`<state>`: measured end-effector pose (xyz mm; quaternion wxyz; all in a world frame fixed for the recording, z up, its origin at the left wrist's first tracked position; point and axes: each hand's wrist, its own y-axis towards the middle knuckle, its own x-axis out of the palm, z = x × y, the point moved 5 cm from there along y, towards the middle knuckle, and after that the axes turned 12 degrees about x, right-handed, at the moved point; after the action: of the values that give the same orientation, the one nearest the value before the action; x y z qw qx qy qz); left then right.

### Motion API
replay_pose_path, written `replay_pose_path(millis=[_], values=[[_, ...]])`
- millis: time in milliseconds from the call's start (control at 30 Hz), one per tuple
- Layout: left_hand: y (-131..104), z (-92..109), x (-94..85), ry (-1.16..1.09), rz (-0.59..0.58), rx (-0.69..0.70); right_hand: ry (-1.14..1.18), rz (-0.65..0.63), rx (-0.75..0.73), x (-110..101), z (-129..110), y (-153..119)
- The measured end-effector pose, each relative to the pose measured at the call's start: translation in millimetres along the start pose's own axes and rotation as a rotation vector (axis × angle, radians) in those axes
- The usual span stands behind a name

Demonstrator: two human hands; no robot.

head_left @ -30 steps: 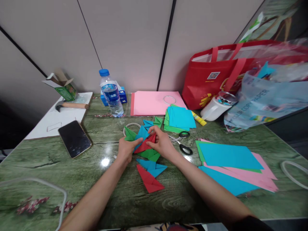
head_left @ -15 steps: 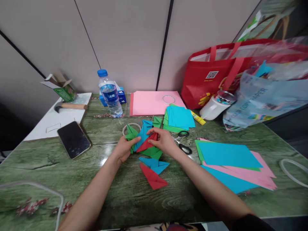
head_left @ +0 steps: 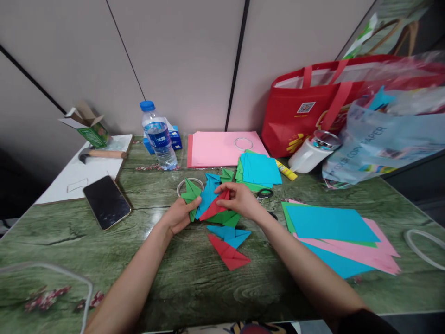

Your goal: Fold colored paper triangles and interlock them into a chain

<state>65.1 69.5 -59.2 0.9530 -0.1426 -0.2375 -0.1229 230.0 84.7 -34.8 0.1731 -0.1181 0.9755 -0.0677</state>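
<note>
Folded paper pieces in green, blue and red form a joined cluster between my hands. My left hand grips its left side, thumb at the green piece beside the blue piece. With thumb and fingers, my right hand pinches the red piece at the cluster's right. Below it hang or lie a green piece, a lower blue piece and a lower red piece. A pale ring shows behind the cluster.
Scissors lie partly behind my right hand. Blue and green squares, larger sheets and a glue stick are on the right. A phone, hammer and bottle stand or lie left; a red bag is behind.
The lower blue and red pieces have shifted right and slightly up. My right hand has moved slightly right and now covers more of the scissors.
</note>
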Motion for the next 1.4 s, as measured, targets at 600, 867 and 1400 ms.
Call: replay_pose_path(millis=[600, 867, 1400], values=[[-2.7, -0.2, 0.8, 0.058, 0.031, 0.010, -0.047, 0.006, -0.020, -2.6, -1.9, 0.3], [-2.0, -0.9, 0.4, 0.127, 0.093, 0.080, -0.055, 0.035, -0.022, -2.9, -2.6, -0.3], [-1.9, -0.5, 2.5, 0.104, 0.058, 0.066, -0.046, 0.057, -0.007, -3.5, 0.4, 0.9]])
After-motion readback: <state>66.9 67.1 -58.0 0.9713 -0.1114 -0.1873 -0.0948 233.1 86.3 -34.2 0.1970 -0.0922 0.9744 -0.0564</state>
